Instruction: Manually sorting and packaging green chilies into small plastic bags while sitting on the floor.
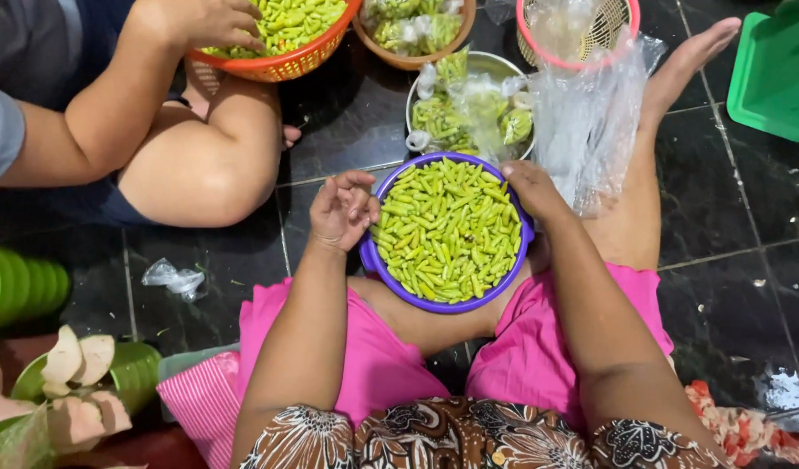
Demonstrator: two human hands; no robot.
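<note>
Head view, looking down: a purple bowl (449, 301) heaped with green chillies (447, 230) sits mid-frame on the person's lap over the dark tiled floor (729, 260). The left hand (341, 211) rests on the bowl's left rim, its grip loosely curled and holding nothing I can make out; the right hand (532, 189) touches the upper right rim, fingers bent over it, the grip's hold unclear. Propped on a leg, the bowl could tip and spill if either hand lets go. A clear plastic bag (586, 122) hangs just right of the bowl. Small clear bagged packets of chillies fill a metal bowl (482, 62) at upper centre. A co-worker's hand (210, 22) reaches into an orange basket (282, 61) upper left. No labels show
</note>
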